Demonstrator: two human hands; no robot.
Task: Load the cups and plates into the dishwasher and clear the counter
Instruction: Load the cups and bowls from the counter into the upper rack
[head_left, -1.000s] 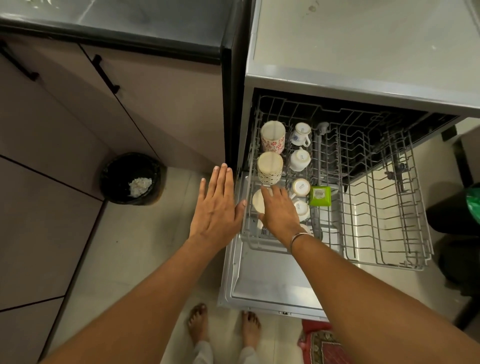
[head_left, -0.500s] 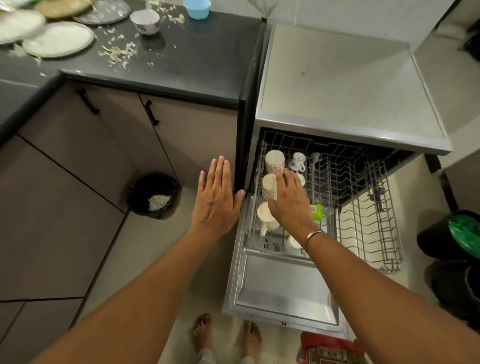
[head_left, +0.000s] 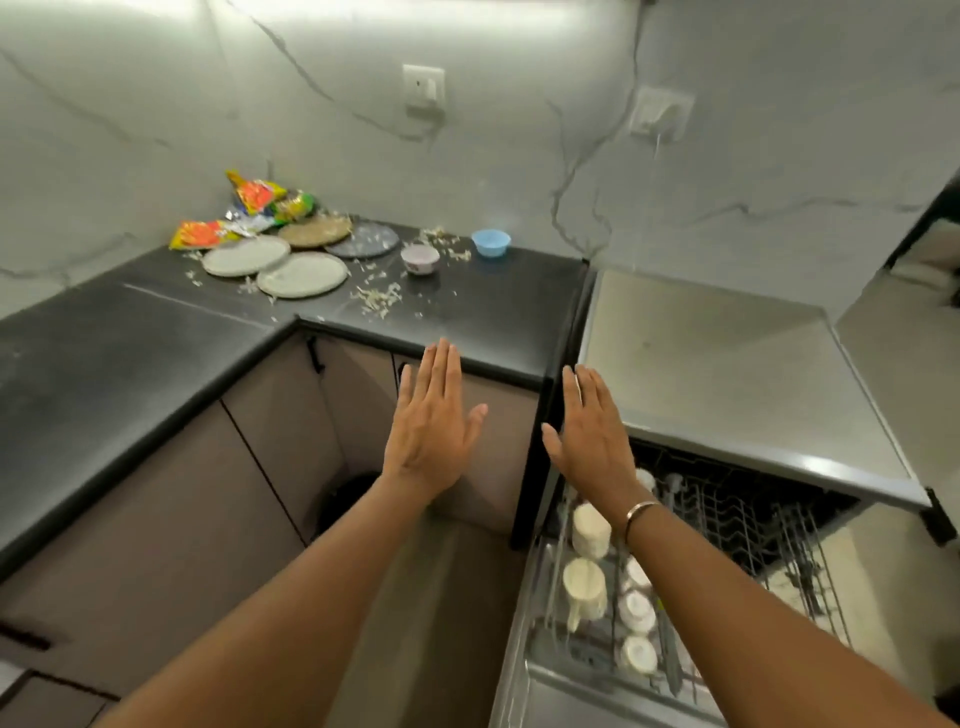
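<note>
A black L-shaped kitchen surface runs along a pale marbled wall. Toward its back left corner lie bright snack wrappers, and just beside them four round plates lie flat, close together and partly overlapping. Pale food scraps are strewn around and to the right of the plates. Further right on the same surface stand a small patterned bowl and, a little behind it, a blue bowl. In the foreground a person reaches both bare arms forward. The left hand hovers palm down in front of the brown cabinet doors, its fingers straight and pressed together, thumb out to the side, gripping nothing. Below its wrist a dark round bin stands on the floor, mostly hidden by the arm. The right hand, a thin bangle on its wrist, is likewise flat with fingers straight and together, held in the air near the surface's right end. Right of the surface stands the dishwasher, with a steel top and its door down. Its wire rack is pulled out, and several cups sit in the rack's left side, partly hidden by the right forearm.
</note>
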